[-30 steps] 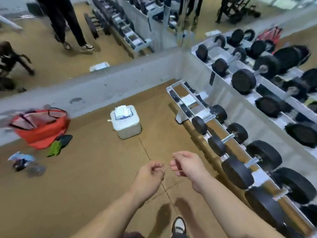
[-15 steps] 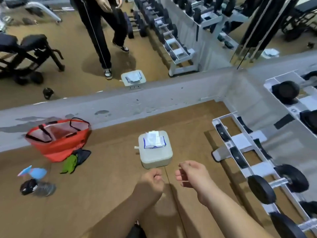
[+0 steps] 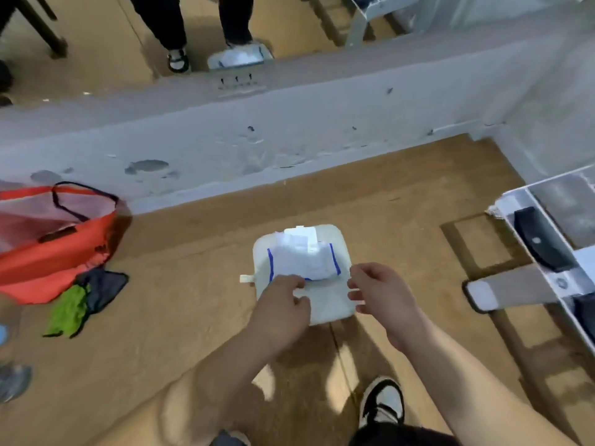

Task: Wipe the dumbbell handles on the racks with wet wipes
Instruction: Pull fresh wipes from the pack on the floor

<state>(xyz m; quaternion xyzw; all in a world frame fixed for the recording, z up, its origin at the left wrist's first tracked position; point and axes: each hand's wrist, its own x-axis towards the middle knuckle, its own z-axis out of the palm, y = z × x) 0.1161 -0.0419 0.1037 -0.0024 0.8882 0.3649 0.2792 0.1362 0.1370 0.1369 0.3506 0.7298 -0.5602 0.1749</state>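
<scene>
A white wet-wipe box (image 3: 331,304) stands on the brown floor in front of me, and a white wipe (image 3: 302,257) sticks up from its blue-edged opening. My left hand (image 3: 283,304) is over the box's near left side, its curled fingers at the wipe's lower edge; blur hides whether it pinches the wipe. My right hand (image 3: 380,294) hovers at the box's right edge, loosely curled and holding nothing. The end of the white dumbbell rack (image 3: 547,284) shows at the right with black cradles (image 3: 541,243); no dumbbell is in view.
A red bag (image 3: 48,239) lies at the left by the grey wall ledge (image 3: 289,146), with green and dark cloths (image 3: 69,310) beside it. A mirror above the ledge reflects a person's legs (image 3: 170,24). My shoe (image 3: 383,400) is below the box.
I have moved closer and tilted down over the wipe box. Both hands went forward from in front of the box to over it, the left reaching the wipe. The dumbbells left the view.
</scene>
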